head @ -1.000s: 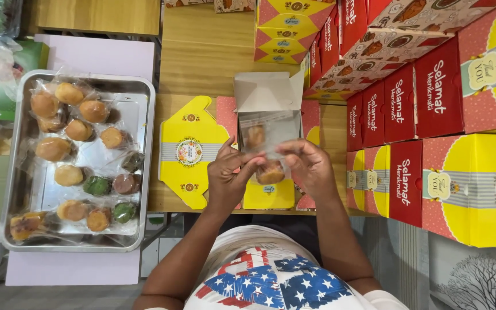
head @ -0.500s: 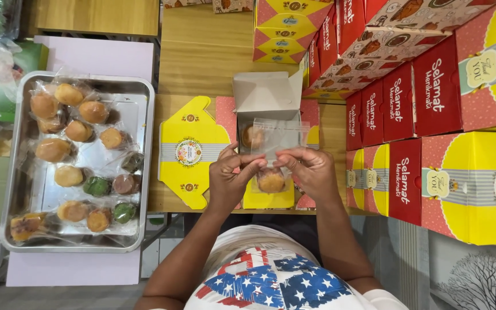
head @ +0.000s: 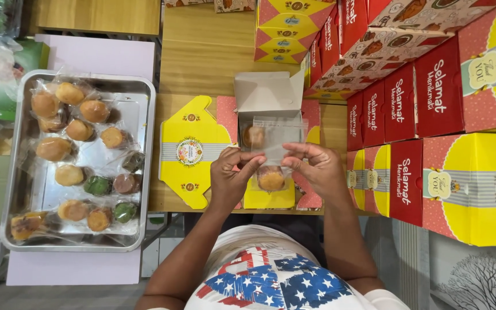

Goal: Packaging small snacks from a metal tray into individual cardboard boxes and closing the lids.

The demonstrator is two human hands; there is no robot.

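My left hand (head: 231, 175) and my right hand (head: 316, 168) together pinch a clear plastic bag (head: 275, 138) with a round brown cake (head: 271, 178) in it, holding it just above the open yellow and red cardboard box (head: 266, 95). The bag's empty top stretches up over the box opening. Another wrapped brown cake (head: 252, 136) lies inside the box. The box's lid flap stands up at the far side.
A metal tray (head: 144, 115) on the left holds several wrapped cakes, brown, green and dark. A flat yellow box blank (head: 189, 150) lies beside the open box. Stacked closed red and yellow boxes (head: 426, 109) fill the right side. More boxes (head: 285, 28) stand behind.
The bag's top has been pulled flatter and the cake has sunk lower between my hands. My fingers have shifted their pinch slightly; everything else is still.
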